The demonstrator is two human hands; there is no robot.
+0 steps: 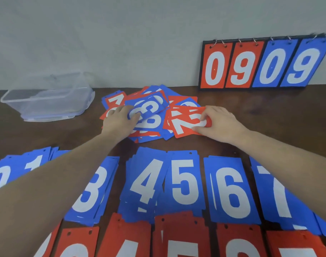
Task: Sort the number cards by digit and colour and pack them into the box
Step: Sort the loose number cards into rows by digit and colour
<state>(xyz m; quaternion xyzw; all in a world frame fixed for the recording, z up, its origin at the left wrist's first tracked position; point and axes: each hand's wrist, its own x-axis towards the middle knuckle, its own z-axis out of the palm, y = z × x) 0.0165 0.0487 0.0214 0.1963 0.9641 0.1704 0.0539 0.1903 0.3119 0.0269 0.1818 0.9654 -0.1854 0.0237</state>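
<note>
Two hands work the loose heap of mixed cards at the middle of the worktop. Your left hand lies on the heap with its fingers curled over the edge of a blue 3 card, while your right hand pinches a red card by its right end, thumb on top; its digit looks like a 7, though I cannot be sure.

Mind the heap: the cards overlap every way, so lifting either card may drag its neighbours off, or bring up two stuck together and land a wrong digit in a pile. Both forearms cross above the near rows, the blue piles and the red piles, which lie edge to edge; a low wrist on the way back could fan them or push one into the next.

Free worktop lies right of the heap and in the dark strip between heap and blue row. Far left, well apart from the cards, the clear box sits with nothing plainly inside. Far right, a flip scoreboard leans at the wall.
</note>
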